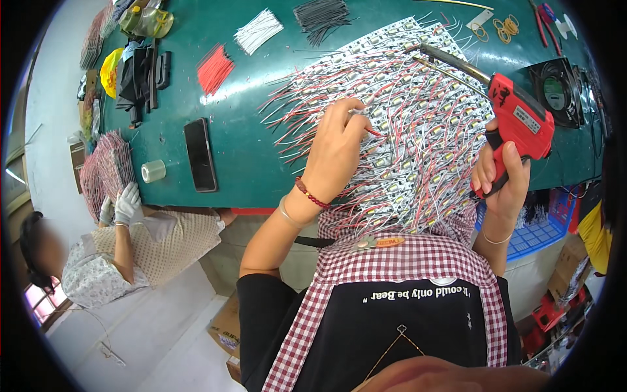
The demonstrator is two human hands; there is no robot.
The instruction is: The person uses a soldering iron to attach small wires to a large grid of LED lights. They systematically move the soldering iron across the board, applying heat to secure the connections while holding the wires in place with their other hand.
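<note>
A red soldering gun (522, 117) with a long metal barrel is in my right hand (503, 171), its fingers wrapped round the handle. The barrel's tip reaches over the far part of a large sheet of small white circuit boards (398, 157). Many red and white wires stick out from these boards, and the sheet's near edge hangs toward my lap. My left hand (336, 147) is over the left middle of the sheet, fingers curled together with a red wire (373, 132) at their tips. The exact pinch is partly hidden by the fingers.
On the green table (255, 124) lie red wires (215, 68), white wires (258, 31), black wires (321, 18), a phone (200, 155) and a tape roll (153, 171). A black fan (555, 91) and pliers (547, 29) are right. A gloved co-worker (124, 248) sits left with wired boards.
</note>
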